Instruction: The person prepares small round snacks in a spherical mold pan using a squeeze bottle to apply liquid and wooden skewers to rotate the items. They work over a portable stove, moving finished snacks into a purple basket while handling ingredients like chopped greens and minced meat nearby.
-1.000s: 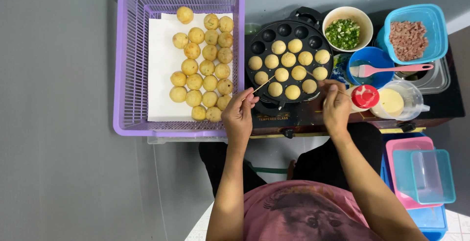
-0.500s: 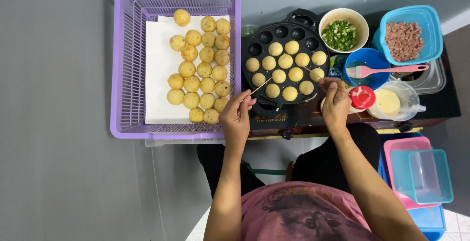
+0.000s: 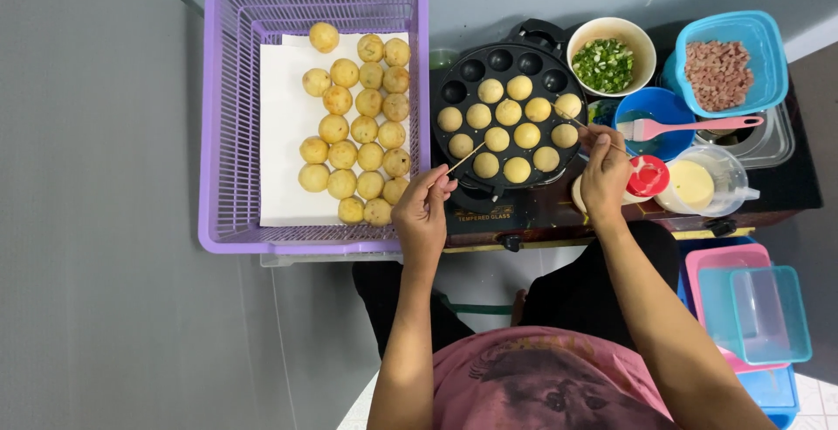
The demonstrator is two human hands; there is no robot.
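the left hand (image 3: pixel 422 210) is closed in a pinch, thumb and fingertips pressed together on the near end of a thin wooden skewer (image 3: pixel 462 162). that left skewer runs diagonally, its long axis rising up and to the right from the hand, with its tip pointing into the lower left part of the round black moulded pan (image 3: pixel 515 63), close to a golden ball (image 3: pixel 486 165) in the nearest row; whether the tip touches the ball cannot be told. the right hand (image 3: pixel 604 175) is likewise pinched shut on a second skewer (image 3: pixel 583 124), fingers curled over it at the pan's right rim. this one slants the other way, its long axis climbing up and to the left, its tip pointing at the ball on the pan's right side (image 3: pixel 567 105). the two hands sit at the near edge of the pan, well apart, one at each side. the pan holds rows of round yellow balls, with several hollows along its far edge dark. left of the pan stands a purple plastic basket (image 3: pixel 218 116) lined with white paper (image 3: pixel 279 133), on which many browned balls (image 3: pixel 367 129) lie in a loose cluster. right of the pan are a bowl of chopped green onion (image 3: pixel 604 65), a blue tub of diced pink meat (image 3: pixel 718 72), a pink brush (image 3: pixel 690 126) across a blue bowl, and a jug of pale batter (image 3: pixel 694 184) just beside the right hand.
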